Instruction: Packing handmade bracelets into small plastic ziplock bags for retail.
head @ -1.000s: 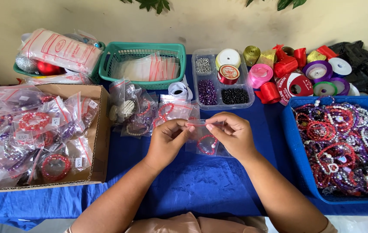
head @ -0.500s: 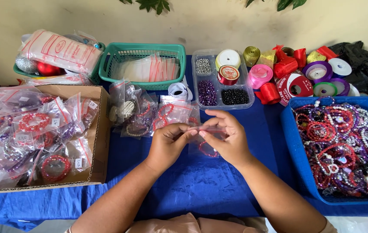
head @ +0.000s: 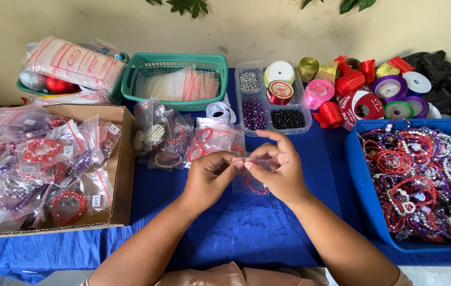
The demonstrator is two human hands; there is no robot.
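Centrally, over the blue cloth (head: 268, 233), both hands are pinching the top edge of a small clear plastic bag (head: 249, 177). The left hand (head: 207, 180) is pressing thumb and forefinger together on the bag's left corner; the right hand (head: 281, 169) is pinching the same edge just beside it, with its other fingers curled loosely above. The fingertips of the two hands are nearly touching. The bag is thin, glossy and see-through, and is hanging below the fingers just above the cloth. Inside it a red beaded bracelet (head: 256, 186) is showing as a round loop of small beads.

Left of the hands, a brown cardboard box (head: 122, 175) is holding many flat clear bags, each with a beaded ring in red or purple. Behind the hands, a loose pile of filled bags (head: 183, 137) is lying on the cloth, crinkled and shiny. A green plastic basket (head: 175, 63) with a slotted wall is holding a stack of empty flat bags. A clear divided tray (head: 246, 124) is holding silver, purple and black beads in separate compartments. Ribbon rolls (head: 363, 87) in pink, red, gold and purple are lying near it. On the right, a blue plastic tub (head: 358, 175) is filled with tangled loose bracelets.
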